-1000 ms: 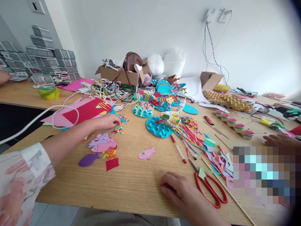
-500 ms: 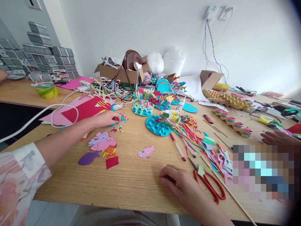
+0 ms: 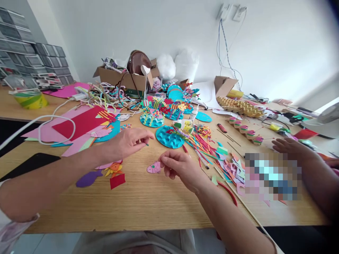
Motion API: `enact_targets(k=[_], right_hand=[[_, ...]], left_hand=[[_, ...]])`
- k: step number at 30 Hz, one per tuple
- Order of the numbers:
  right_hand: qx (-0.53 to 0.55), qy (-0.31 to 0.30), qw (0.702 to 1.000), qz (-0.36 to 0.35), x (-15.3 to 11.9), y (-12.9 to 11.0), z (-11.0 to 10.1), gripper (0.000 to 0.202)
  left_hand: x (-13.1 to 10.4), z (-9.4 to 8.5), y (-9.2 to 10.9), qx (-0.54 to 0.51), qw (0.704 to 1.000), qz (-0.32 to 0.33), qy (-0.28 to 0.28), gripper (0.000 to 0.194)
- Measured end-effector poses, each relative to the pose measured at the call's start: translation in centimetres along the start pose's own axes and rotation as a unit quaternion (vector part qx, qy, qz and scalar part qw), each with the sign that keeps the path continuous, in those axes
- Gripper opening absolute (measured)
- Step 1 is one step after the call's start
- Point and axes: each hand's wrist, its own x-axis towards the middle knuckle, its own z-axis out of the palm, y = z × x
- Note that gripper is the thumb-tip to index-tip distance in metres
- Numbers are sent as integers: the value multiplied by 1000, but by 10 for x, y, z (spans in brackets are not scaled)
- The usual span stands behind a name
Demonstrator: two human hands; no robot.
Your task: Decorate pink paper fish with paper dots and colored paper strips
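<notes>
Pinch the tiny green bit (image 3: 147, 144) softly in the left hand (image 3: 128, 143), and with a narrow right hand (image 3: 182, 168) pinch, hold the pink fish (image 3: 153, 168) by its tail end, near middle of the table (image 3: 119, 210).

A wooden table (image 3: 111, 208) — pale wall (image 3: 132, 28) behind, tiled floor (image 3: 50, 243) below — in soft light.

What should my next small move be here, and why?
I'd probably bring the left hand toward the pink paper fish: a tiny dark green piece shows at that hand's fingertips, and the right hand seems to hold the fish by its tail end.
</notes>
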Motion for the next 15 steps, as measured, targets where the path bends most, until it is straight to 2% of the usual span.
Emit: enact_targets(k=[3,8,12,15], right_hand=[[70,-37,996,28,8,-1,6,24],[146,-86,984,52,12,1,9,23],[167,-99,980,44,12,1,10,22],[119,-49,992,18,12,1,12,18]], left_hand=[[-4,9,12,10,996,78,32,24],[-12,17,11,33,984,162,63,25],[-16,20,10,41,983,170,55,24],[-14,21,9,45,989,129,47,22]])
